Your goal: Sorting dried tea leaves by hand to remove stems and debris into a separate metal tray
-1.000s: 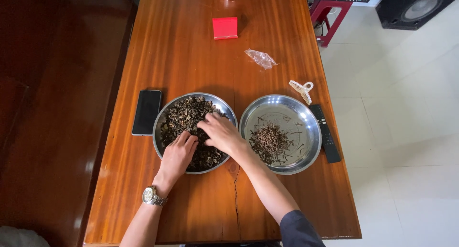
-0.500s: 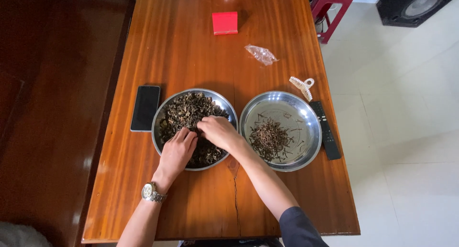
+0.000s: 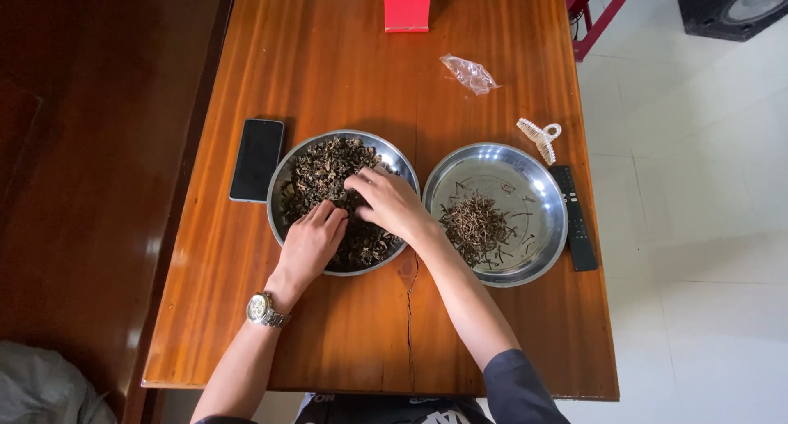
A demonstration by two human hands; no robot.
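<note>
Two round steel bowls sit side by side on a wooden table (image 3: 328, 334). The left bowl (image 3: 283, 178) is heaped with dark dried plant bits (image 3: 324, 165). The right bowl (image 3: 542, 194) holds a smaller pile of thin brown stems (image 3: 476, 224). Both of my hands rest in the left bowl. My left hand (image 3: 312, 243), a watch on its wrist, lies with fingers spread in the near part of the pile. My right hand (image 3: 390, 202) reaches in from the right, fingertips curled into the dark bits; whether it pinches any I cannot tell.
A black phone (image 3: 257, 159) lies left of the bowls. A black remote (image 3: 573, 217) and a pale hair claw (image 3: 538, 137) lie to the right. Farther back are a crumpled clear plastic bag (image 3: 469, 73) and a red box (image 3: 407, 11). White floor tiles lie right of the table.
My hands stay in the left bowl with only small finger shifts. The camera view has tilted slightly, moving the table a little up in frame.
</note>
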